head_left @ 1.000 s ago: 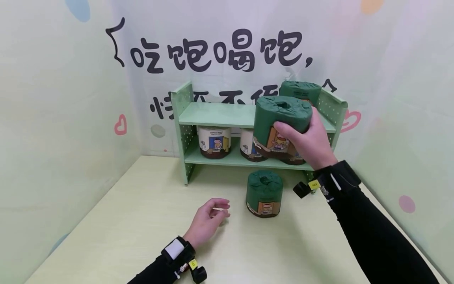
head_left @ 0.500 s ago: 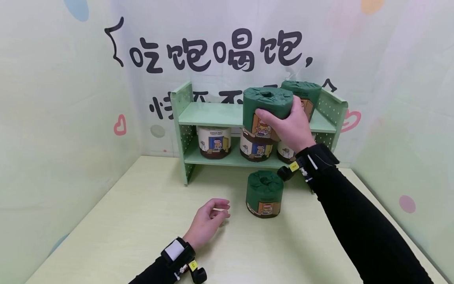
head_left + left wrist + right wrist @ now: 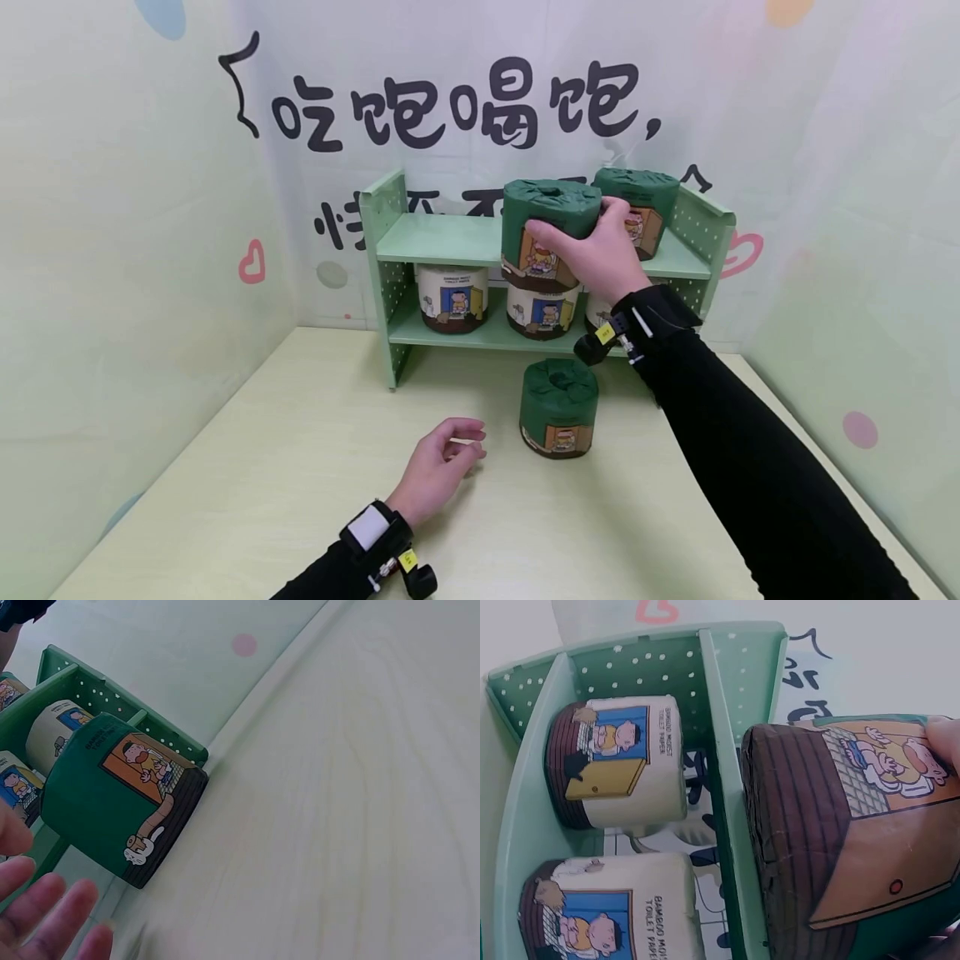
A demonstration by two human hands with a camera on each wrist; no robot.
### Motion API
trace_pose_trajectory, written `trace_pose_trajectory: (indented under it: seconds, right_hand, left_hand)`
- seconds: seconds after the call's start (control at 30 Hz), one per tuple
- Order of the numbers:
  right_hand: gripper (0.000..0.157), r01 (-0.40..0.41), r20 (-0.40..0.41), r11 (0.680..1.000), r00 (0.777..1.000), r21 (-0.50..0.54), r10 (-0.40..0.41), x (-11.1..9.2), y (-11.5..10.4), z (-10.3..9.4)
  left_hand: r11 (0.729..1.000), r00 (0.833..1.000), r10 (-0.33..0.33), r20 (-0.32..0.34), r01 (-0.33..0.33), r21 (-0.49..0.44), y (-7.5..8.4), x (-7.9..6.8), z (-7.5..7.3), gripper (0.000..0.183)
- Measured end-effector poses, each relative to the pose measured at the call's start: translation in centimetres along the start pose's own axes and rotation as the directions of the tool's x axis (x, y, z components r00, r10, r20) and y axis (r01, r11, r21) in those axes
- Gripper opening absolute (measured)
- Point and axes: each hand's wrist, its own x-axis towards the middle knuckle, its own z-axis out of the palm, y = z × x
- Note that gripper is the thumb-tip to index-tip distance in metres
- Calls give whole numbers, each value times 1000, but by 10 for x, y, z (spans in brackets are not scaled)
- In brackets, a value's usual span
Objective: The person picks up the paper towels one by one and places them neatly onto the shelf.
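Observation:
My right hand (image 3: 600, 254) grips a green-wrapped toilet paper roll (image 3: 542, 242) by its side, at the middle of the upper shelf (image 3: 442, 240). In the right wrist view the brown base of this held roll (image 3: 795, 840) is right at the shelf's front edge. A second green roll (image 3: 637, 200) stands on the upper shelf at the right, just behind my fingers. On the table, another green roll (image 3: 559, 408) stands upright in front of the rack. My left hand (image 3: 438, 467) rests beside it to the left, fingers loosely bent and holding nothing.
White toilet paper rolls stand on the lower shelf: one at the left (image 3: 453, 298), one in the middle (image 3: 542, 312), and one at the right, partly hidden by my wrist. The pale green rack (image 3: 384, 308) has raised side panels. Printed cloth walls enclose the table (image 3: 285, 467).
My right hand has carried the green roll leftward and slightly back, from in front of the right roll to the upper shelf's middle. The left hand has stayed still.

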Motion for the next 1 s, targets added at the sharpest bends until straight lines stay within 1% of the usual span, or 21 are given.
trace_pose_trajectory:
  seconds: [0.13,0.27,0.53,0.73,0.87,1.0]
  right_hand:
    - [120,-11,5,999,1000,-53,12,3,-6,1]
    - [124,-18,-6,995,1000,-102,17,7,-12,3]
    - [124,-52,18,994,998,-101,54,18,-17,11]
    - [126,-94,13,982,995,-164,97,29,-17,14]
    - [127,-118,28,972,992,-204,126,37,-19,13]
    - [124,-117,36,964,991,-237,130,44,-20,14]
  left_hand:
    - [1000,1000,-4,-6,4,-4,-1,0,-1,35]
    - [1000,1000,-10,-7,10,-6,-2,-1,-1,35]
    - [1000,1000,-8,-4,8,-10,-2,-1,-1,35]
    - [1000,1000,-7,1,7,-5,-1,-1,1,35]
    - [1000,1000,-3,3,3,1,-1,0,1,35]
    - [1000,1000,0,5,0,4,0,0,0,34]
